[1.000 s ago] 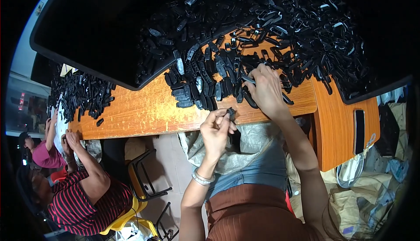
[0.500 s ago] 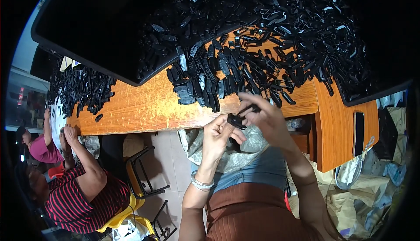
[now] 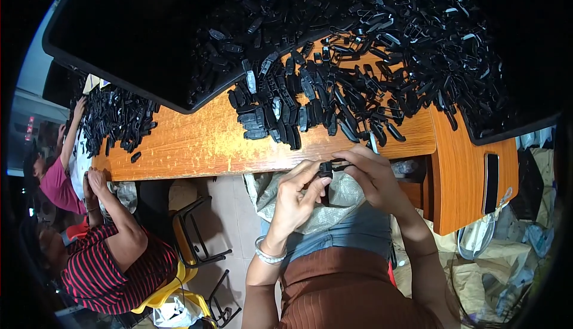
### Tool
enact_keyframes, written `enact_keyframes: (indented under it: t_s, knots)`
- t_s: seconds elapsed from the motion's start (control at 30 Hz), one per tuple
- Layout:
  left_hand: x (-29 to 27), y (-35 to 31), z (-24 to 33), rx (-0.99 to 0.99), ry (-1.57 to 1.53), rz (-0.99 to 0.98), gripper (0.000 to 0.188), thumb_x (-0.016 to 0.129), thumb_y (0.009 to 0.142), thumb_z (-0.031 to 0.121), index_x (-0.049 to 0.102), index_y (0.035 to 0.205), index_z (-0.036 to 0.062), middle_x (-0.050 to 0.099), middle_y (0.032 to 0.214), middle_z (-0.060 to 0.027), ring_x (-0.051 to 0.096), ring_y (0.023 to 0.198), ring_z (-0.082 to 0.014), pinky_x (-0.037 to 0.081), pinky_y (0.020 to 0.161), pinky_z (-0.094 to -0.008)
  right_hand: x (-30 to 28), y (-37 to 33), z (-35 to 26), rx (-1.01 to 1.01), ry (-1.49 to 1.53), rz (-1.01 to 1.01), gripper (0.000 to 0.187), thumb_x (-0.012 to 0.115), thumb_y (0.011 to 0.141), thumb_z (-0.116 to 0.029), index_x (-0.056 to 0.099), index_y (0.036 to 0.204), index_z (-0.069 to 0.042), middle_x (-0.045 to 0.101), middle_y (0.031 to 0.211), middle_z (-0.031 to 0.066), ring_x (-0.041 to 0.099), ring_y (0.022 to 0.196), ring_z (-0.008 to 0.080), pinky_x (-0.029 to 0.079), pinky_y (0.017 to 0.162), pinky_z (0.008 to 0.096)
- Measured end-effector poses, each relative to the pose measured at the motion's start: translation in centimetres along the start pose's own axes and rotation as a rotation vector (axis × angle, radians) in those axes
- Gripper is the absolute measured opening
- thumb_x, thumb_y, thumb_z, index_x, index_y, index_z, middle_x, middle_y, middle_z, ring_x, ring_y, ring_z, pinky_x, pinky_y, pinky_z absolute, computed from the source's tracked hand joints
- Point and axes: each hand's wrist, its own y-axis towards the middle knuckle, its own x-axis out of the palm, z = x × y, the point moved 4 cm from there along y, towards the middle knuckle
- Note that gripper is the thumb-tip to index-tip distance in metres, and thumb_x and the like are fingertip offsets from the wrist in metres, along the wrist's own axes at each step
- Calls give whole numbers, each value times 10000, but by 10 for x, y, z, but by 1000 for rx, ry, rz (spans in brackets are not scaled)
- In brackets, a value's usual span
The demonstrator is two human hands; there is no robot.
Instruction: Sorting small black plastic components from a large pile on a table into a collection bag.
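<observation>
My left hand (image 3: 296,195) pinches a small black plastic piece (image 3: 325,170) between thumb and fingers, just off the table's front edge. My right hand (image 3: 371,177) grips a thin black plastic part (image 3: 341,163) that touches, or nearly touches, the piece in my left. Their exact kind is too small to make out. Beyond my hands, black plastic housings (image 3: 255,123) lie in a dense cluster on the wooden table (image 3: 191,141). Slim black frame-like parts (image 3: 388,111) are spread to the right of them.
Two large black trays (image 3: 119,66) with heaped black parts (image 3: 441,48) stand at the back. A pale woven sack (image 3: 343,207) covers my lap. A phone-like black slab (image 3: 490,183) rests at the right. At left, two people work by another pile (image 3: 122,120); a stool (image 3: 194,233) stands between us.
My right hand has lowered and brought its thin part up against the piece in my left hand. My left fingers have closed more around their piece. At far left, a co-worker's arm has reached forward.
</observation>
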Motion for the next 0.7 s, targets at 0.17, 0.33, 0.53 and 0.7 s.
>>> enact_keyframes:
  t_s: [0.17, 0.33, 0.53, 0.7]
  knots:
    - [-1, 0, 14, 204, 196, 66, 216, 616, 792, -15, 617, 1000, -72, 572, 779, -100, 557, 636, -147, 445, 585, -256, -2, -2, -4, -111, -133, 24, 248, 544, 834, 17, 571, 1080, 37, 556, 864, 137, 562, 769, 254, 440, 675, 322]
    - [-1, 2, 22, 261, 189, 51, 186, 616, 786, -17, 629, 963, -71, 588, 782, -109, 552, 639, -165, 441, 596, -269, 0, -9, -13, -76, -202, -21, 248, 551, 815, 26, 564, 1063, 37, 546, 884, 129, 562, 758, 255, 447, 670, 320]
    - [16, -6, 9, 14, -63, 61, 199, 600, 827, -5, 628, 1015, -63, 595, 810, -81, 550, 573, -100, 435, 561, -209, 12, -17, -13, -28, -247, 19, 268, 554, 807, 30, 554, 1075, 30, 532, 899, 129, 555, 781, 257, 452, 685, 318]
    - [21, -9, -3, 52, -210, 155, 261, 562, 858, -16, 571, 1108, -90, 606, 911, -104, 646, 712, -129, 500, 632, -206, 15, -25, -17, -14, -262, 151, 317, 537, 804, 53, 560, 1120, 25, 521, 949, 123, 554, 869, 213, 459, 728, 295]
